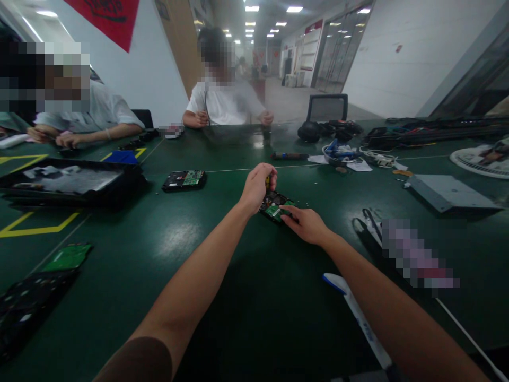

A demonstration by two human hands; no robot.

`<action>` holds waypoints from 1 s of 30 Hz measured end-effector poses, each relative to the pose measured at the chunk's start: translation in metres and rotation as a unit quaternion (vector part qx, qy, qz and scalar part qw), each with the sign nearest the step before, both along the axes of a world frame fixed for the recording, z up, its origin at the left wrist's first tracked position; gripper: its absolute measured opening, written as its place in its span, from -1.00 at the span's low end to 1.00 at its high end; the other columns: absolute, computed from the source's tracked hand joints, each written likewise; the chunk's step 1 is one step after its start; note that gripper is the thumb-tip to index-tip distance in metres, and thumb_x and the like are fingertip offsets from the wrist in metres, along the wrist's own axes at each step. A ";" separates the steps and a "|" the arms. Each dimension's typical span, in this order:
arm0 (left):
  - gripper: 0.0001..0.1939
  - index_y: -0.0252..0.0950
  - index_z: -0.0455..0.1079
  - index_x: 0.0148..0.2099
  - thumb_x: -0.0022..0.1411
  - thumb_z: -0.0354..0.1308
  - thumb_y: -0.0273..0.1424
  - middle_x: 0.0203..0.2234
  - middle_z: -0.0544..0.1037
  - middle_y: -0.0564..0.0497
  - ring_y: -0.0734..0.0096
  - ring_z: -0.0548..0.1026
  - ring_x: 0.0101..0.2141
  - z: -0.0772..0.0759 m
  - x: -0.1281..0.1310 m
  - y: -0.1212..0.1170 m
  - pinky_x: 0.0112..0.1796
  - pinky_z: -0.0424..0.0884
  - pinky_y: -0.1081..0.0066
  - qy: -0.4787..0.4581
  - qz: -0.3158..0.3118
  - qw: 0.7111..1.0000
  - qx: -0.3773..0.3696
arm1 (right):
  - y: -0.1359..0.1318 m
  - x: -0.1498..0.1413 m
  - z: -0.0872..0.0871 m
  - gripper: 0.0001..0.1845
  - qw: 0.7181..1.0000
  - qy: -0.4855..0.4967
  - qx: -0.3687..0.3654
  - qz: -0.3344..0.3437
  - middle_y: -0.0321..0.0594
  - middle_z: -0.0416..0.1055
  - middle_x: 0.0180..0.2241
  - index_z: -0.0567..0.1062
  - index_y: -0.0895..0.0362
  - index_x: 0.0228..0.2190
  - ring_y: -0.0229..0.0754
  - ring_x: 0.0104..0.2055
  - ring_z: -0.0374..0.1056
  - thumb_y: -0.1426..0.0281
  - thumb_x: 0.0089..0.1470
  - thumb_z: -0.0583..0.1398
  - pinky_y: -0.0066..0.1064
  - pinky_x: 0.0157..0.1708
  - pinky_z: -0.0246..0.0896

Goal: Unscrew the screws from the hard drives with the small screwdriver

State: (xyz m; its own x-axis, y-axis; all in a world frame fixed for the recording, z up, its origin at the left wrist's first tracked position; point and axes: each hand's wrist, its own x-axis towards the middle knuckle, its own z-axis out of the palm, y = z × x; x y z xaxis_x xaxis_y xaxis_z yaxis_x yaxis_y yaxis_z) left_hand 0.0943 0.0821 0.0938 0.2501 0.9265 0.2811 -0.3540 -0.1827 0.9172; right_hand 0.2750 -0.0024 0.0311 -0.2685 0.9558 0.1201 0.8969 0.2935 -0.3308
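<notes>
In the middle of the table lies a small black device with a green circuit board (274, 210), which looks like a hard drive. Above its far end, my left hand (256, 188) is closed round a screwdriver (268, 182), of which only a bit of yellow handle shows; its tip is hidden. My right hand (306, 223) grips the device's right side, thumb and index finger at the board. Tiny loose bits lie just beyond it. A similar device (184, 180) lies further left, and another black piece with a green board (67, 257) lies at the near left.
Black trays (71, 183) stand at the left. A dark-handled tool (290, 156), a bowl of blue items (340, 152) and a grey metal box (453, 192) lie beyond and right. A white-and-blue strip (358, 313) passes under my right forearm. Two people sit across the table.
</notes>
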 end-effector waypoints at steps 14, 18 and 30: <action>-0.53 -0.20 0.17 -0.40 0.26 0.28 -0.01 -0.53 0.33 0.12 0.52 0.37 -0.49 -0.006 0.003 0.003 -0.39 0.35 0.42 -0.034 0.079 0.996 0.009 | -0.003 -0.001 0.002 -0.48 1.000 -0.003 -0.001 -0.007 -0.22 0.56 -0.33 0.40 -0.06 0.26 -0.18 -0.38 0.42 0.07 0.38 0.06 -0.40 -0.41 0.08; -0.58 -0.20 0.20 -0.43 0.27 0.32 -0.12 -0.55 0.30 0.13 0.52 0.33 -0.49 -0.008 0.001 0.007 -0.37 0.33 0.41 -0.039 0.099 0.994 0.025 | -0.003 -0.001 0.002 -0.48 1.000 0.001 0.003 -0.007 -0.22 0.57 -0.34 0.39 -0.05 0.26 -0.17 -0.38 0.42 0.08 0.39 0.05 -0.40 -0.40 0.09; -0.59 -0.23 0.37 -0.37 0.32 0.23 -0.02 -0.51 0.45 0.05 0.49 0.40 -0.48 0.010 -0.002 -0.008 -0.38 0.36 0.41 0.044 -0.014 0.999 0.019 | -0.002 -0.001 0.000 -0.49 1.000 -0.004 0.009 -0.009 -0.22 0.57 -0.34 0.40 -0.05 0.25 -0.18 -0.39 0.42 0.08 0.39 0.04 -0.39 -0.42 0.06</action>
